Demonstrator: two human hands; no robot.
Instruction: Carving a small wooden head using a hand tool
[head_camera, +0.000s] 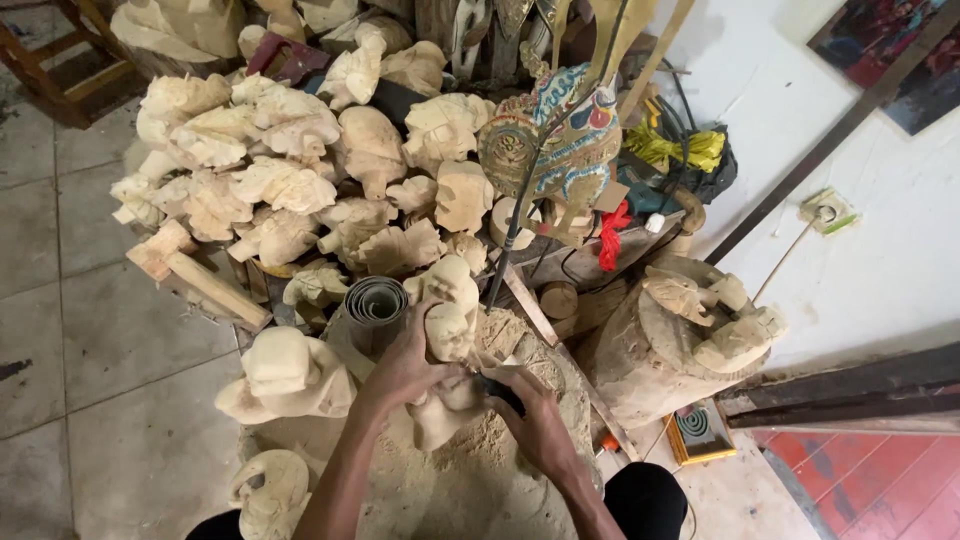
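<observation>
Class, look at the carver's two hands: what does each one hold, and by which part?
The left hand grips a pale carved wooden head around its lower part. The right hand holds a dark-handled tool by the handle, its tip at the carving.

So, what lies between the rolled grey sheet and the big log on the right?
In the head view, between the roll and the log lies the pale carved head held by the left hand, plus sawdust.
</observation>
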